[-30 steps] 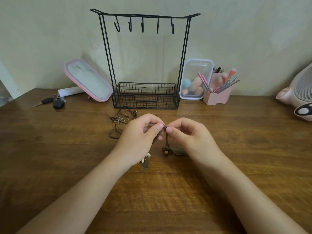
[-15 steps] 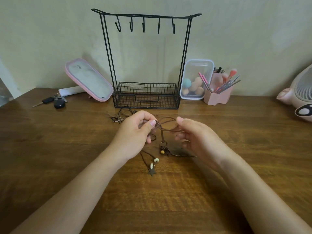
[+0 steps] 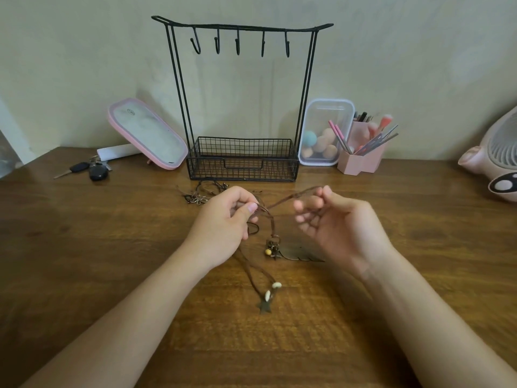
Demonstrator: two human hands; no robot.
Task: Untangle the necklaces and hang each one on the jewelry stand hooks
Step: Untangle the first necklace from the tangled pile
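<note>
So we're mid-untangle: left hand (image 3: 223, 222) pinches the brown cords (image 3: 272, 223) above the table (image 3: 112, 247), right hand (image 3: 341, 228) is loosely spread with one strand (image 3: 291, 196) across its top fingers (image 3: 309, 204), can't tell if pinched. Next job is probably teasing that strand free; the stand hooks (image 3: 237, 47) are all bare.

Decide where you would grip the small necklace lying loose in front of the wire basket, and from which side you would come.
Pinch its cord loop, not the charms: the cord probably lifts cleanly and lets the charms hang. Come from above on the near side, since the wire basket stands close behind it.
</note>
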